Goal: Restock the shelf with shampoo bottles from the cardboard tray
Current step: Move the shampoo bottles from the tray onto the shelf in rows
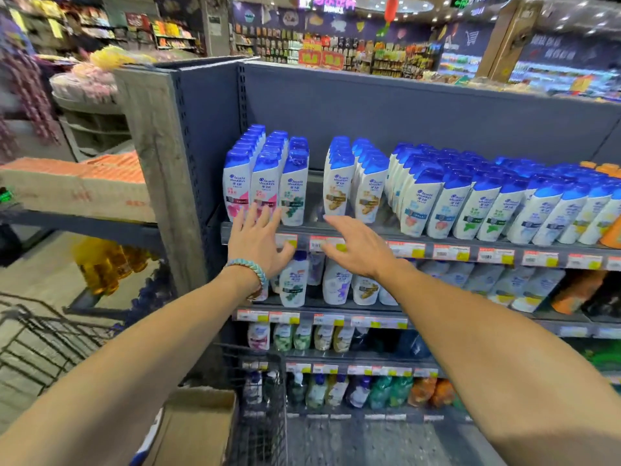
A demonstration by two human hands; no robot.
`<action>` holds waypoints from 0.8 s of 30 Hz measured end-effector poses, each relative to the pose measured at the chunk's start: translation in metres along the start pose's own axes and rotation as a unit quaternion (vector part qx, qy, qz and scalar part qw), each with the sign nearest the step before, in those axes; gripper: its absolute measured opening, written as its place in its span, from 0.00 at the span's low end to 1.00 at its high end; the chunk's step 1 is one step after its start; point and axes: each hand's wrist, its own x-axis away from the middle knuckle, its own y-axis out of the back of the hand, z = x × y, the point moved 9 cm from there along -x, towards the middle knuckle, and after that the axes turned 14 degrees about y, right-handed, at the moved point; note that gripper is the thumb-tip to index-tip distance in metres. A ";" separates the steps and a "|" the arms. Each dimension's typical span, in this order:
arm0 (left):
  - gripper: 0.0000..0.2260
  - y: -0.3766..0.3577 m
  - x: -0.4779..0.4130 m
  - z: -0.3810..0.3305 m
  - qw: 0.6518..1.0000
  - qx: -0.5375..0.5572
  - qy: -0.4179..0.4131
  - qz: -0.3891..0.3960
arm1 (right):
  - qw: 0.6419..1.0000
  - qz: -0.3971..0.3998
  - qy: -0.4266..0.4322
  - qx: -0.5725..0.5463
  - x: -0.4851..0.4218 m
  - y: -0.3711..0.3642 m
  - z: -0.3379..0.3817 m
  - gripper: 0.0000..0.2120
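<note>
Head view: left hand (pixel 258 240) and right hand (pixel 356 247) are both raised to the top shelf (pixel 470 243), fingers straight and spread wide, holding nothing. Left fingertips lie over the lower fronts of the pink- and green-label shampoo bottles (pixel 294 196); contact probable, but blur prevents confirming. Right hand reaches toward the gap beside the gold-label row (pixel 336 193), index tip near the shelf lip. Cardboard tray (pixel 198 428) sits low beside the wire cart (pixel 262 398), btm of frame; only bare brown card shows, so remaining stock cannot be told.

Handling assessment: bottles look to be stiff moulded plastic w/ glossy skin, so likely slick in the palm; prob. moderate weight if full. Tall, narrow foot, packed in files front-to-back, so one nudge could topple a file. Recommend grip round the mid-body at the label, thumb in front, fingers behind. Avoid the blue flip cap, which may pop. Set down base-first, then push the file back flat-handed.
</note>
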 end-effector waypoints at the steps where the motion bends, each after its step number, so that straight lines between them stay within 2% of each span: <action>1: 0.33 -0.008 0.010 0.009 1.000 -0.001 0.009 0.012 | 1.000 0.005 0.011 -0.004 0.000 -0.010 0.011 0.30; 8: 0.34 -0.061 0.089 0.120 0.985 -0.027 0.131 0.112 | 0.985 0.108 0.130 -0.032 -0.025 -0.124 0.102 0.28; 11: 0.33 -0.071 0.129 0.202 0.962 -0.017 0.240 0.128 | 0.972 0.138 0.182 -0.055 -0.040 -0.169 0.149 0.30; 14: 0.33 -0.090 0.186 0.273 0.909 0.016 0.384 0.160 | 0.952 0.173 0.246 -0.059 -0.051 -0.215 0.194 0.30; 16: 0.35 -0.117 0.229 0.295 0.871 0.042 0.453 0.186 | 0.936 0.197 0.282 -0.079 -0.052 -0.253 0.220 0.30; 21: 0.38 -0.203 0.315 0.297 0.778 0.100 0.569 0.249 | 0.882 0.283 0.353 -0.131 -0.039 -0.374 0.263 0.29; 24: 0.40 -0.256 0.340 0.300 0.691 0.211 0.651 0.235 | 0.850 0.327 0.388 -0.142 -0.036 -0.453 0.272 0.27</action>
